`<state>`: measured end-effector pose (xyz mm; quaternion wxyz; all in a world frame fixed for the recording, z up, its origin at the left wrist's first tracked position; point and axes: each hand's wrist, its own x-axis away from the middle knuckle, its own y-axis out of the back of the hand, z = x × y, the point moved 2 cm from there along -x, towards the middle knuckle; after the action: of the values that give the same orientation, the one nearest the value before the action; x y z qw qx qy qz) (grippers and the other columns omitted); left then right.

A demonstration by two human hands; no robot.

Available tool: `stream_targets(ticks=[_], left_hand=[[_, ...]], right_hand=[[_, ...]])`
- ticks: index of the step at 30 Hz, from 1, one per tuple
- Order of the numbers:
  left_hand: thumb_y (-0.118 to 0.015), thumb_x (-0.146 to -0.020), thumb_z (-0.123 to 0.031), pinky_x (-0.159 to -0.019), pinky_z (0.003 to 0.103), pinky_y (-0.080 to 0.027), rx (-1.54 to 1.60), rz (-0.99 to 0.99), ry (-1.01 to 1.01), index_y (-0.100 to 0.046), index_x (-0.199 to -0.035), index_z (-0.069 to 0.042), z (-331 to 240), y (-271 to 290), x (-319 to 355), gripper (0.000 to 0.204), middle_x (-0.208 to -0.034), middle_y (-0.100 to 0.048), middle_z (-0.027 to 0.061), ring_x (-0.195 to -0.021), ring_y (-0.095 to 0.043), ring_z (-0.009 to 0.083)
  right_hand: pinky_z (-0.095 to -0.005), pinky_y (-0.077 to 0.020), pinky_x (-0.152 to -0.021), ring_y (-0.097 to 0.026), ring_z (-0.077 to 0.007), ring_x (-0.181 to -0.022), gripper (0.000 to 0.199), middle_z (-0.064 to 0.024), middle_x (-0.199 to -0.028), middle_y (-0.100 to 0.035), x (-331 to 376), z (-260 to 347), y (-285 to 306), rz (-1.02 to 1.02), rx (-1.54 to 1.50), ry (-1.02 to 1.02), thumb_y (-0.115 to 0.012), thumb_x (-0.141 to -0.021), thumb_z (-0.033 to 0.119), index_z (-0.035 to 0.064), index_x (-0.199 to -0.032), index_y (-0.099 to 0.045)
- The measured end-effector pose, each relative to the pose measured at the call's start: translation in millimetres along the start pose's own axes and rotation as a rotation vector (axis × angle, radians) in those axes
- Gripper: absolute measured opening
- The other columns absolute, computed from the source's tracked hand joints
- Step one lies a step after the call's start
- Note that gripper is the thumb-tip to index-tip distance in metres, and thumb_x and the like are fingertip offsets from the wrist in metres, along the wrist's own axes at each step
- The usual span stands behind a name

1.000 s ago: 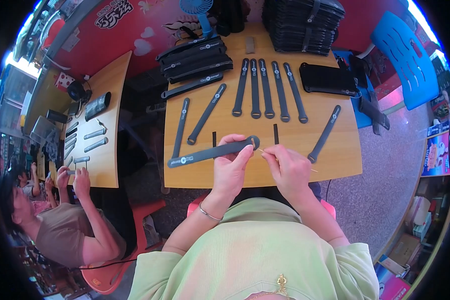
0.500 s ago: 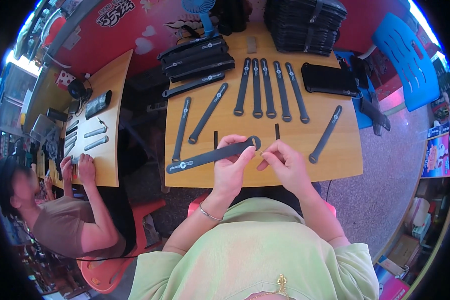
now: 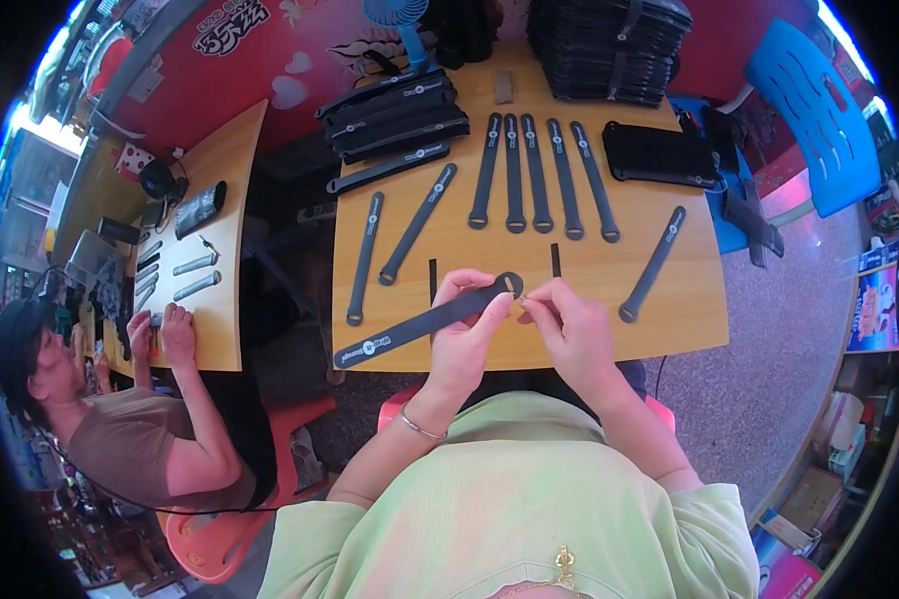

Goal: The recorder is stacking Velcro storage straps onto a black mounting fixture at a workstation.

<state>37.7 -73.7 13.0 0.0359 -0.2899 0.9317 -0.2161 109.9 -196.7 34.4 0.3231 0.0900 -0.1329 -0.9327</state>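
While the left grip (image 3: 461,334) pinches a grey strap (image 3: 417,327), the right grip (image 3: 573,334) has a skinny tan stick (image 3: 520,299) pinched too.

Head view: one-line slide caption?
Left hand holds a grey strap; right hand pinches a small item near the strap's slot; more straps lie on the table.

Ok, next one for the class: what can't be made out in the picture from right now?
Head view: the full shape of the thin piece in the right hand; too small, partly covered by fingers.
Head view: some fingers of the left hand; behind the dark strap.
Head view: the tops of the black stack and blue fan; cut off by the upper edge.
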Motion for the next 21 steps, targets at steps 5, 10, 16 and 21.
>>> stream_targets(ticks=[5, 10, 16, 21], left_hand=[[-0.061, -0.084, 0.005, -0.076, 0.021, -0.046, 0.07, 0.026, 0.005, -0.049, -0.105, -0.005, -3, -1, 2, 0.027, -0.096, -0.055, 0.0037, -0.088, -0.056, 0.0088], [-0.061, -0.084, 0.005, -0.074, 0.022, -0.048, 0.084, 0.059, 0.023, -0.049, -0.104, -0.004, -6, -7, 4, 0.025, -0.096, -0.056, 0.0043, -0.085, -0.057, 0.0093], [-0.062, -0.084, 0.003, -0.073, 0.022, -0.048, 0.05, 0.059, 0.099, -0.05, -0.103, -0.004, -14, 6, -5, 0.024, -0.094, -0.057, 0.0038, -0.082, -0.056, 0.0091], [-0.063, -0.084, 0.001, -0.073, 0.022, -0.048, 0.068, 0.086, 0.156, -0.05, -0.102, -0.004, -16, 8, -9, 0.023, -0.092, -0.057, 0.0033, -0.081, -0.056, 0.0091]], right_hand=[[-0.0233, -0.0473, -0.063, -0.065, -0.0112, -0.071, 0.01, -0.0071, -0.071, -0.066, -2, -4, -1, 0.065, -0.322, -0.137, -0.058, -0.091, 0.009, 0.0001, -0.088, -0.053], [-0.0224, -0.0462, -0.062, -0.064, -0.0104, -0.07, 0.007, -0.0081, -0.074, -0.066, -1, -1, -7, 0.017, -0.459, -0.157, -0.057, -0.09, 0.007, 0.0013, -0.092, -0.053], [-0.0281, -0.0487, -0.059, -0.063, -0.018, -0.07, 0.024, -0.0096, -0.083, -0.062, -4, 6, -1, -0.131, 0.005, 0.261, -0.062, -0.083, -0.001, 0.005, -0.106, -0.059], [-0.0324, -0.05, -0.06, -0.062, -0.0251, -0.073, 0.031, -0.0097, -0.087, -0.059, -3, 10, -2, -0.168, 0.21, 0.442, -0.064, -0.079, -0.003, 0.0075, -0.108, -0.063]])
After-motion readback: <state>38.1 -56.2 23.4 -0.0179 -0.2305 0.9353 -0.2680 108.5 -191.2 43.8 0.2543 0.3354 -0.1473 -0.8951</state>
